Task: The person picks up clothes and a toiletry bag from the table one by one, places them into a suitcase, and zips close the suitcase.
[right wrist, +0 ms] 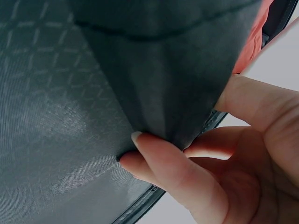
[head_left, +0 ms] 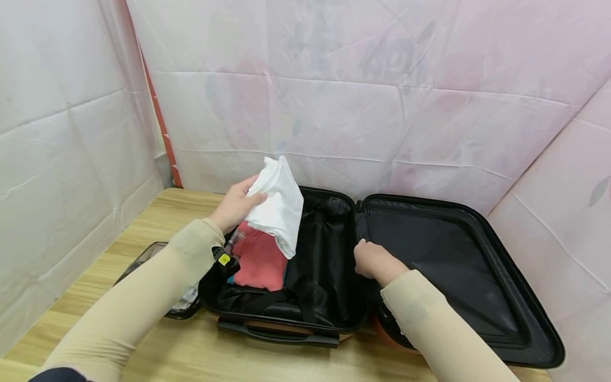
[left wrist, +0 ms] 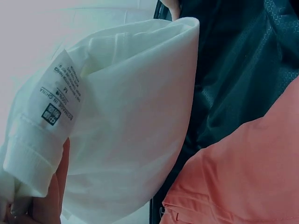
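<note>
My left hand [head_left: 237, 204] grips a folded white garment [head_left: 277, 204], thumb on the near face, above the left part of an open black-lined suitcase [head_left: 329, 265]. A printed label [left wrist: 57, 98] shows on the garment in the left wrist view. Below it, a folded coral garment [head_left: 261, 261] lies in the suitcase. At the hinge side, my right hand [head_left: 377, 262] pinches a fold of dark lining fabric [right wrist: 154, 93] between thumb and fingers, clearest in the right wrist view. The white garment covers part of the coral one.
The suitcase's other half [head_left: 439, 254] lies opened out to the right, with a black zipped panel. A clear, dark-edged case [head_left: 183, 307] sits left of the suitcase, partly behind my left forearm. The carry handle [head_left: 277, 334] faces me. Pale sheets [head_left: 334, 106] hang behind the wooden table [head_left: 191, 350].
</note>
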Tool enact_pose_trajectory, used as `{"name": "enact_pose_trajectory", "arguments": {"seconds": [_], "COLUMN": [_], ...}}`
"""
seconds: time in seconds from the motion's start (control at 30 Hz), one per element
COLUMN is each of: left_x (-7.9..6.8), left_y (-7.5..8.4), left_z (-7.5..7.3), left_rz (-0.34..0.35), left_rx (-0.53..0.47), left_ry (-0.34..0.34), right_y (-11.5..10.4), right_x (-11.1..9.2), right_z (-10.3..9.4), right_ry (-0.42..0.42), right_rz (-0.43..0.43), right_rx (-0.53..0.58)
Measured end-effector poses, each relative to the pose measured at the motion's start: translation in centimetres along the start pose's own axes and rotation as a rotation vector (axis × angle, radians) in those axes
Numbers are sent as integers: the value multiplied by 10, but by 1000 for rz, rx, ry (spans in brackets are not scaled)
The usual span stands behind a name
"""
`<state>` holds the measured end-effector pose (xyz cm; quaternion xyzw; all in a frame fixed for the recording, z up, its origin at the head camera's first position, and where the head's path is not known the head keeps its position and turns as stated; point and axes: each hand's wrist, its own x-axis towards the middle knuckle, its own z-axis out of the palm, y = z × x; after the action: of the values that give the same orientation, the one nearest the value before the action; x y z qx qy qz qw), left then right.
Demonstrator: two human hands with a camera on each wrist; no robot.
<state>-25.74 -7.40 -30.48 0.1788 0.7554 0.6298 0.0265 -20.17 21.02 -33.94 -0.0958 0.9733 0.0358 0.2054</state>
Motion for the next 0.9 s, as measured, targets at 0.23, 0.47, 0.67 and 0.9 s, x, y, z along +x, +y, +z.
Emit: {"name": "enact_pose_trajectory", "arguments": {"seconds": [0.23,0.47,0.67,0.9], "left_x": [6,7,9,7], "left_y": [-15,-19,-23,-29], "left_z": [1,4,5,8], "left_rz": [10,13,6,-24], "left_rx": [-12,-14,-14,14], "left_ry": [23,28,41,43], "right_y": [1,1,2,2], "right_x": [2,1,1,1], "right_z": [1,0,-1,0], "right_ry": [-3,1,1,-7], "right_rz": [3,-8,-6,-9], "right_rx": [-8,-5,2,-10]}}
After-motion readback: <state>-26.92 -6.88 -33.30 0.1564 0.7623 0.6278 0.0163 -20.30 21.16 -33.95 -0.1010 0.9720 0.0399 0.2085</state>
